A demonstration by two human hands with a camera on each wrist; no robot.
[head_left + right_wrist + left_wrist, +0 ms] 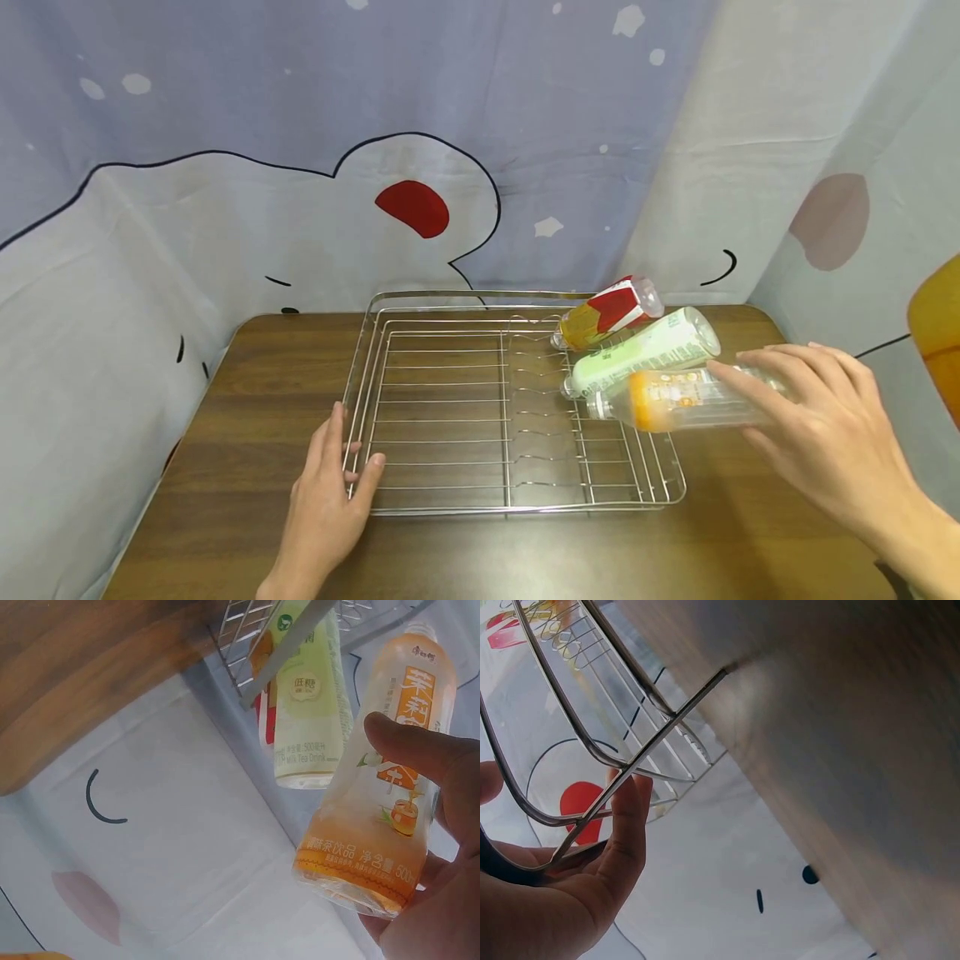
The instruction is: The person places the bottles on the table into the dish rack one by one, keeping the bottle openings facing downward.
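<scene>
A wire dish rack (442,511) stands on the wooden table, its left front corner held by my left hand (326,500). The thumb lies over the rim while the fingers reach round the side wires, as the left wrist view shows. My right hand (825,425) grips the base end of a clear plastic bottle (401,776) with an orange and white label, lying sideways over the rack's right part, neck to the left. Just behind it, a pale green milk tea bottle (652,346) leans on the rack, and beyond that a bottle with a red and yellow label (611,315).
A row of wavy wire dividers (536,412) runs front to back inside the rack. The wooden table (262,392) ends against a printed cloth (225,233) at the back and sides. An orange object (941,325) shows at the far right edge.
</scene>
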